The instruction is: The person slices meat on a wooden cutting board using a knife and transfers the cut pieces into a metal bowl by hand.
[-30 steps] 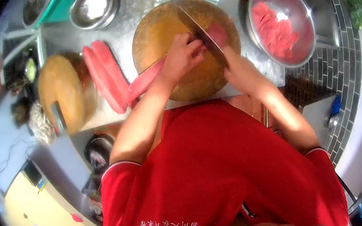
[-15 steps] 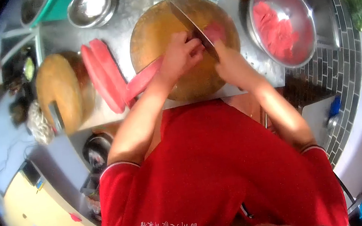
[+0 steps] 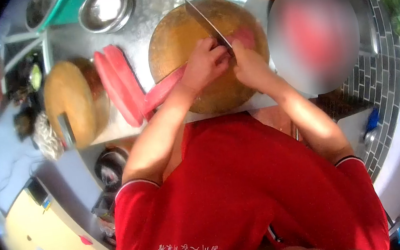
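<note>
On the round wooden chopping block (image 3: 168, 40), a long strip of red meat (image 3: 165, 87) reaches in from the left edge under my left hand (image 3: 206, 63). My left fingers are curled and press its end against the block, close to the blade. My right hand (image 3: 253, 67) is wrapped round the handle of a kitchen knife (image 3: 206, 24), whose broad blade points away to the upper left. A small patch of cut red meat (image 3: 244, 37) lies right of the blade. Two more long meat strips (image 3: 117, 88) rest side by side left of the block.
A blurred oval patch with red in it (image 3: 313, 34) covers the area right of the block. Stacked metal bowls (image 3: 105, 10) sit at the back left. Another wooden block (image 3: 68, 102) stands on edge at the left, with a dark blade or slab (image 3: 66, 130) against it.
The whole view has shifted slightly right and down. My hands, the knife and the meat keep nearly the same places on the block. The metal bowl of red meat at right is now blurred over.
</note>
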`<state>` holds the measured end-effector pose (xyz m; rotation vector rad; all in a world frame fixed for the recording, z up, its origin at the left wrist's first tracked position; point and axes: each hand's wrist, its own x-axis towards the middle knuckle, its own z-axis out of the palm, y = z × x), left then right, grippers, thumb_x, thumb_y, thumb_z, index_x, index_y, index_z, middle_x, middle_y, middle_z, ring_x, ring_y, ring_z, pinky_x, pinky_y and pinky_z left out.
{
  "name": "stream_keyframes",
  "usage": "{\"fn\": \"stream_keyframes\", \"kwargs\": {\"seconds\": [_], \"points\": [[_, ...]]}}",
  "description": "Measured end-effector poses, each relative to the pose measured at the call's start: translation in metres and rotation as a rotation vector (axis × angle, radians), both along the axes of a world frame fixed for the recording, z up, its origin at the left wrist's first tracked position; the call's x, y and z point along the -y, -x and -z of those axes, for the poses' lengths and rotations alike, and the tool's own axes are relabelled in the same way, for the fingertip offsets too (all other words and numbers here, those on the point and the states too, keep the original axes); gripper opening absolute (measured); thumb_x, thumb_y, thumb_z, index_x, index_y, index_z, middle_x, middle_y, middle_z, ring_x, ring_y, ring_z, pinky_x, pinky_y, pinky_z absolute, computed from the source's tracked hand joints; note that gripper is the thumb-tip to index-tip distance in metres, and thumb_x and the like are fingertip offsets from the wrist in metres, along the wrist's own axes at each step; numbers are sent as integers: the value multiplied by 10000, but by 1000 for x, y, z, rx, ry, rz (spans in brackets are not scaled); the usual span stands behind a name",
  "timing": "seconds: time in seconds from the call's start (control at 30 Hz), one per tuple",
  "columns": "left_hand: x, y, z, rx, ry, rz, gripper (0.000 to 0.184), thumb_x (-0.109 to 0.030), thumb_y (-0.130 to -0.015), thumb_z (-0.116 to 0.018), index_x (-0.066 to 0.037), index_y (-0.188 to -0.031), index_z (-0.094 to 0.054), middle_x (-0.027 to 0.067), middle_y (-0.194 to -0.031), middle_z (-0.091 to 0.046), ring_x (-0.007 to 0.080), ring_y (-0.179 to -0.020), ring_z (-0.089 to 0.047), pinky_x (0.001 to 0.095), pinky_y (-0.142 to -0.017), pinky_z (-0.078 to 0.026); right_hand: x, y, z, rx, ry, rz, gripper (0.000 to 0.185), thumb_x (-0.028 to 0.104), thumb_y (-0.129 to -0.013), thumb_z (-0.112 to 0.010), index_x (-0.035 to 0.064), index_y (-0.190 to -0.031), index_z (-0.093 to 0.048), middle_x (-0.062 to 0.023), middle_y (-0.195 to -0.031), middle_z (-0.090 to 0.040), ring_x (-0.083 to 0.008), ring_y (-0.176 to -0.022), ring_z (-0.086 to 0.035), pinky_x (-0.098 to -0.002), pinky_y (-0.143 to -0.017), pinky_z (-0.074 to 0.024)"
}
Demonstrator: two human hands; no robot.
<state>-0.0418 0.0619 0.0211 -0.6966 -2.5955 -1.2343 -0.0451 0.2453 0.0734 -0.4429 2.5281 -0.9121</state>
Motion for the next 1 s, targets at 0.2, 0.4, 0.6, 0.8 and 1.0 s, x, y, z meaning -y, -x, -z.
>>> {"fn": "stream_keyframes", "kwargs": {"seconds": [0.2, 0.4, 0.6, 0.8, 1.0], "points": [[9, -5, -2, -60, 104, 14, 168, -153, -818, -763, -119, -980, -732, 112, -1014, -629, 341, -951, -590, 446, -830, -505, -51, -55, -15, 220, -109, 46, 415, -3, -849, -565, 3, -1232, -406, -340, -920, -624, -542, -955, -611, -570, -807, -479], [8, -8, 4, -14, 86, -15, 242, -161, -830, -782, -113, -1060, -725, 127, -1100, -644, 347, -1003, -603, 458, -871, -493, -63, -56, -40, 243, -59, 123, 366, -19, -861, -550, 15, -1198, -409, -346, -927, -609, -549, -961, -601, -562, -804, -468], [5, -5, -4, 36, 114, -1, 205, -170, -806, -761, -124, -1003, -727, 107, -1036, -627, 333, -982, -589, 450, -859, -487, -44, -57, -80, 229, -144, 56, 332, -38, -857, -551, -1, -1144, -389, -357, -933, -611, -577, -931, -602, -607, -796, -480], [10, 0, -2, 58, 106, 8, 201, -159, -794, -750, -131, -992, -725, 113, -1031, -612, 340, -981, -580, 456, -859, -478, -53, -64, -86, 396, -173, 101, 317, -10, -872, -532, -18, -1169, -421, -355, -956, -611, -557, -983, -596, -581, -808, -463], [12, 5, 2, 64, 68, 27, 151, -153, -785, -750, -127, -929, -711, 117, -988, -608, 345, -951, -579, 458, -830, -479, -15, -7, 11, 132, -61, 5, 401, -26, -846, -563, -20, -1222, -425, -366, -1003, -612, -549, -1035, -596, -568, -853, -487]]}}
